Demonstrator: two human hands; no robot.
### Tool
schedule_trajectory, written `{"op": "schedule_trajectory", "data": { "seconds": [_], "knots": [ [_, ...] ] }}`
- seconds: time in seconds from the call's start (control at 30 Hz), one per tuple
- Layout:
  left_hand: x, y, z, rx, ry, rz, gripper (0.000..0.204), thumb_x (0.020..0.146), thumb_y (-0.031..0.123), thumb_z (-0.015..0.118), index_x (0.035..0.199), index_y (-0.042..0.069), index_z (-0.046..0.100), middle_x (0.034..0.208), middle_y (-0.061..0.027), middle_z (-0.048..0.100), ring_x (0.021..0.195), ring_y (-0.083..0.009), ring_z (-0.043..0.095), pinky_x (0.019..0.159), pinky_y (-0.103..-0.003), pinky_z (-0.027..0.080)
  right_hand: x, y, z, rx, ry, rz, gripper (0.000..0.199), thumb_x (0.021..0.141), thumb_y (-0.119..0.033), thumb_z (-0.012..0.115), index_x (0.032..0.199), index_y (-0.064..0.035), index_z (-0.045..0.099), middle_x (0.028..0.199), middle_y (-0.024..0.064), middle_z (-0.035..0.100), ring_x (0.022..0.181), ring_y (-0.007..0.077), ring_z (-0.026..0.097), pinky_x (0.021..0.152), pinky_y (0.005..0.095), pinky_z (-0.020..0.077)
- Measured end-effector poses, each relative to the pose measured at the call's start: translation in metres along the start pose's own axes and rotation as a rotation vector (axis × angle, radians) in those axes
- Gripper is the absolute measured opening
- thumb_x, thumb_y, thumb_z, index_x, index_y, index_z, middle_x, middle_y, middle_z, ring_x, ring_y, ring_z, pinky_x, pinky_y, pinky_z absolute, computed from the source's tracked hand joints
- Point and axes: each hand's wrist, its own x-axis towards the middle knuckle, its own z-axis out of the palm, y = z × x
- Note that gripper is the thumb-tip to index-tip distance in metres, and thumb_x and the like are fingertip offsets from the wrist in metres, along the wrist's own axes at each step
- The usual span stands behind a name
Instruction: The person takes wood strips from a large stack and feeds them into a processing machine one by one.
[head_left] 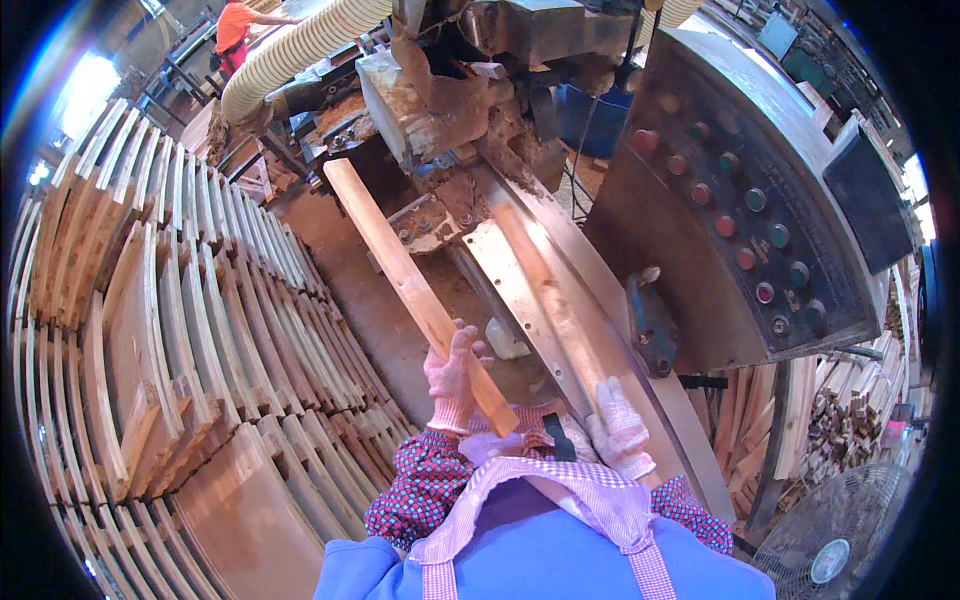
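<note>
Left of the left hand (455,370) stand stacked wooden boards (150,350); that gloved hand is closed around a long, straight, pale yellow-brown strip (392,270), slanting forward-left from the grip. To its right, the gloved right hand (617,425) lies at the near end of a redder strip (548,285), though whether it grips I cannot tell; ahead-right, the button panel (690,290) bears markings too faint to read.
</note>
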Motion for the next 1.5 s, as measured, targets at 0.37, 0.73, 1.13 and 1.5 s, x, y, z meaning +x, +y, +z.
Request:
{"op": "schedule_trajectory", "data": {
  "seconds": [0.37,0.73,1.13,1.5],
  "knots": [
    [0.006,0.024,-0.023,0.169,0.136,0.028,0.045,0.088,0.023,0.074,0.124,0.004,0.056,0.099,-0.0059,0.065,0.078,-0.0145,0.064,0.064,-0.031,0.057,0.290,-0.012,0.049,-0.304,0.228,-0.351,0.036,0.086,-0.014,0.054,0.119,-0.0009,0.056,0.125,0.0176,0.056,0.118,0.0336,0.051,0.100,0.0417,0.0398],
    [0.019,0.032,-0.039,0.967,-0.205,0.519,0.059,0.084,0.034,0.072,0.131,0.003,0.054,0.123,-0.0172,0.061,0.117,-0.0308,0.056,0.102,-0.042,0.044,0.114,-0.128,0.014,0.695,-0.346,-0.071,0.086,0.082,-0.023,0.069,0.153,-0.0051,0.024,0.150,0.0242,0.037,0.138,0.0360,0.038,0.113,0.0391,0.0324],
    [-0.027,0.510,-0.360,2.023,1.277,0.584,0.073,0.081,0.038,0.071,0.139,0.003,0.045,0.138,-0.0193,0.052,0.128,-0.0337,0.050,0.105,-0.043,0.043,0.098,0.019,0.044,-0.541,0.084,-0.243,0.055,0.098,-0.027,0.047,0.143,0.0028,0.039,0.149,0.0254,0.037,0.135,0.0414,0.039,0.112,0.0498,0.0309],
    [-0.024,0.565,-0.507,2.073,1.365,-0.138,0.060,0.077,0.018,0.069,0.132,0.006,0.049,0.137,-0.0199,0.052,0.129,-0.0369,0.049,0.104,-0.046,0.043,0.341,-0.009,0.092,-0.494,0.067,-0.173,0.048,0.100,-0.027,0.045,0.145,-0.0086,0.042,0.150,0.0152,0.040,0.137,0.0350,0.038,0.115,0.0453,0.0278]
  ]
}}
